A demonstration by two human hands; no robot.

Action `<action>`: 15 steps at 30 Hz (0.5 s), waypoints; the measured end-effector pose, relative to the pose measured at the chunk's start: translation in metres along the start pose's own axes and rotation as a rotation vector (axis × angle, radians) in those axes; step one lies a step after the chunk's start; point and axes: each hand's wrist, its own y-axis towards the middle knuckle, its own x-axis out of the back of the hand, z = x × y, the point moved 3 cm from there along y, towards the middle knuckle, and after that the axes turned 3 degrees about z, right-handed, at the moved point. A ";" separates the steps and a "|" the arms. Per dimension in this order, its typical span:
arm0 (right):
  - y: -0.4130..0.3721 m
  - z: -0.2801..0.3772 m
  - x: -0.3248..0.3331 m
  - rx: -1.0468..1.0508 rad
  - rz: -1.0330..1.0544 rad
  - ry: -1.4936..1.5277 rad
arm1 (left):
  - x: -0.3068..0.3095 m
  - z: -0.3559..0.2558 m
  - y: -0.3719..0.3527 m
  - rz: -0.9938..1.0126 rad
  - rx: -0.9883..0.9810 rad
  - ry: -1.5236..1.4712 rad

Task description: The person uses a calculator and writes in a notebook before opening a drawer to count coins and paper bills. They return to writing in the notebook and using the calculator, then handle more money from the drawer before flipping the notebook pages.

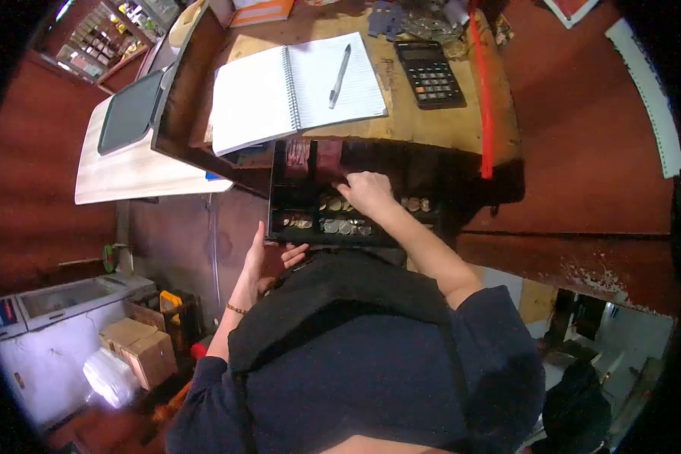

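A black cash drawer (271, 198) is pulled out below the wooden desk, with banknotes (298, 155) in a back compartment and coins (344, 226) in the front ones. My right hand (371, 194) reaches into it with fingers curled, their tips right at the near end of a reddish banknote (329, 157). What those fingers hold, if anything, I cannot tell. My left hand (266, 262) is open at the drawer's front left corner, thumb up and fingers spread, beside the black apron (340, 284).
Above the drawer, the wooden desk (439, 129) bears an open spiral notebook (318, 83) with a pen (340, 77) on it and a black calculator (430, 74). A red strap (483, 98) hangs over its right side. To the left, a grey tray (131, 111) lies on a pale board.
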 end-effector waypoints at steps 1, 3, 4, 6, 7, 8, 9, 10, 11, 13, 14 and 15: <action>0.003 0.000 -0.003 0.036 0.018 0.011 | -0.002 -0.002 0.001 -0.030 0.010 0.028; 0.009 0.002 -0.006 0.006 0.025 0.019 | 0.002 -0.006 0.006 0.035 0.051 0.029; 0.011 0.004 -0.006 0.009 0.029 0.010 | 0.002 -0.007 0.008 0.094 0.087 0.017; 0.013 0.004 -0.009 -0.003 0.081 -0.025 | 0.002 -0.009 0.009 0.089 0.097 0.011; 0.012 0.002 -0.011 -0.009 0.080 -0.020 | 0.000 -0.010 0.009 0.083 0.108 -0.006; 0.011 0.001 -0.013 -0.016 0.114 -0.011 | -0.003 -0.012 0.007 0.082 0.110 -0.002; 0.012 0.002 -0.010 -0.014 0.145 -0.007 | -0.013 -0.016 0.000 0.000 0.132 -0.039; 0.007 0.007 0.001 0.010 0.058 0.017 | -0.020 -0.020 -0.003 -0.078 0.141 -0.080; 0.000 0.012 0.012 0.050 -0.038 0.040 | -0.021 -0.025 -0.002 -0.066 0.104 -0.086; -0.010 0.013 0.019 0.138 -0.258 0.088 | -0.029 -0.041 -0.001 0.168 0.106 0.057; -0.016 0.012 0.023 0.214 -0.323 0.118 | -0.041 -0.049 -0.004 0.073 0.108 0.007; -0.023 0.014 0.027 0.281 -0.408 0.128 | -0.050 -0.052 -0.007 -0.022 0.119 -0.055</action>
